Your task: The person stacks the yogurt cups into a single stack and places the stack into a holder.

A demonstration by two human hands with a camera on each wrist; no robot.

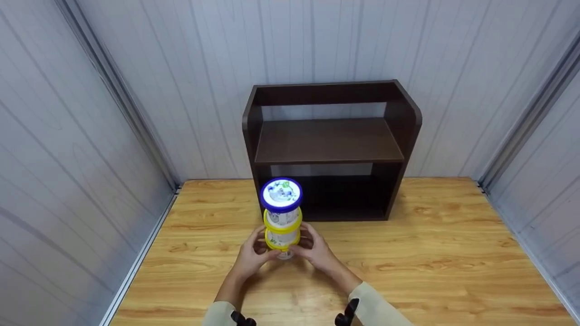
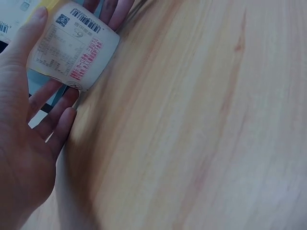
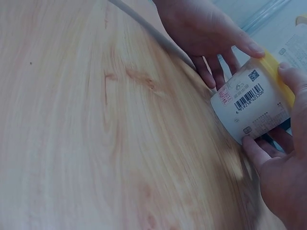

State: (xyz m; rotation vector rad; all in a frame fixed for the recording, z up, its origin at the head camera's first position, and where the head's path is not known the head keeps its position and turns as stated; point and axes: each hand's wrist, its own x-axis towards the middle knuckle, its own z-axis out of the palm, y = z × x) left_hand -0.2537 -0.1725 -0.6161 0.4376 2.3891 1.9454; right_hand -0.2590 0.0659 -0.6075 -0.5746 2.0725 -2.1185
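Sleeves [image 1: 219,314] bottom edge; left hand [image 1: 251,254], right hand [image 1: 318,253], fingers curled round stacked tubs [image 1: 282,218], lower centre.
Probably light, stiff, slick; contents hidden, weight uncertain. Best held low.

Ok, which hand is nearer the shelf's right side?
Right. The right hand is in front and left of the shelf's right side; the left hand is farther left, across the tubs.

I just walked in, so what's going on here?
A person's left hand and right hand grip a stack of three round white tubs near its bottom, from opposite sides. The top tub has a blue lid, the lower two yellow lids. The stack is upright, before a dark brown two-tier shelf on a light wood-grain table.
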